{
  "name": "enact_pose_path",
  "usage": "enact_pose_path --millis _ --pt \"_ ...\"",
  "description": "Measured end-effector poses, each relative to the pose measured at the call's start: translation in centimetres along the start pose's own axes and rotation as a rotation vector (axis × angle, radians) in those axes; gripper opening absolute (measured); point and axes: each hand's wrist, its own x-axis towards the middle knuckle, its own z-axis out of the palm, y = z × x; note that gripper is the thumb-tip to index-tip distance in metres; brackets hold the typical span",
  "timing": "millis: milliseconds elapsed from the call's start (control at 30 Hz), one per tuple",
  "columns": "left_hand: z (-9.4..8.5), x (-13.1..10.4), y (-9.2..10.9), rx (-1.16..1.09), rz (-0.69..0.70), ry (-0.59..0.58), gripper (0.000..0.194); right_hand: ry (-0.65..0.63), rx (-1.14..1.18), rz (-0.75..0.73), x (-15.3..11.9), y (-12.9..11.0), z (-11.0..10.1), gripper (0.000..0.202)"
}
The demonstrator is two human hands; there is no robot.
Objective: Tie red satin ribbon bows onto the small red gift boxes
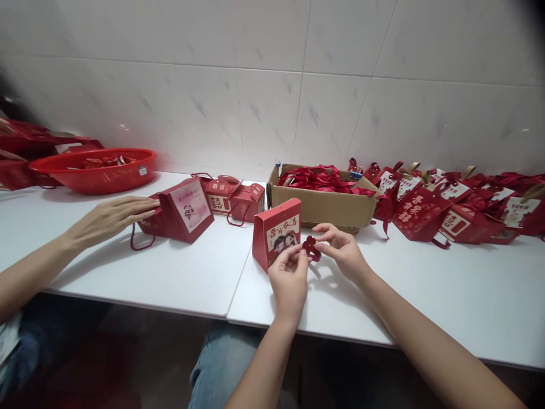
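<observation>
A small dark red ribbon (311, 248), bunched into loops, is pinched between my two hands. My left hand (290, 279) grips its near left side with thumb and fingers. On its right side, my right hand (340, 251) has the fingertips closed on it. Just behind my left hand stands a red gift box (279, 230) with a sloped side, gold lettering and a cartoon couple on its front. The lower part of that front is hidden by my fingers.
A cardboard box (317, 209) of red ribbons stands behind my hands. Finished-looking red gift boxes (419, 213) crowd the right. Leftward, a co-worker's hand (110, 218) touches another red box (187, 210). Farther back are small red boxes (219, 196) and a red basin (106, 179).
</observation>
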Motion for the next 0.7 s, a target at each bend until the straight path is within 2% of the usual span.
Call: enact_pose_path --millis 267,400,700 --pt "0.14 -0.33 0.05 -0.042 -0.008 -0.059 0.019 -0.02 0.04 0.044 0.01 0.05 0.35 0.016" --pt "-0.01 -0.13 -0.2 -0.033 0.019 -0.056 0.019 -0.027 0.044 0.098 -0.11 -0.12 0.66 0.019" --pt "-0.47 0.19 -0.74 0.034 0.119 -0.089 0.017 -0.051 0.058 0.105 -0.18 -0.24 0.82 0.021"
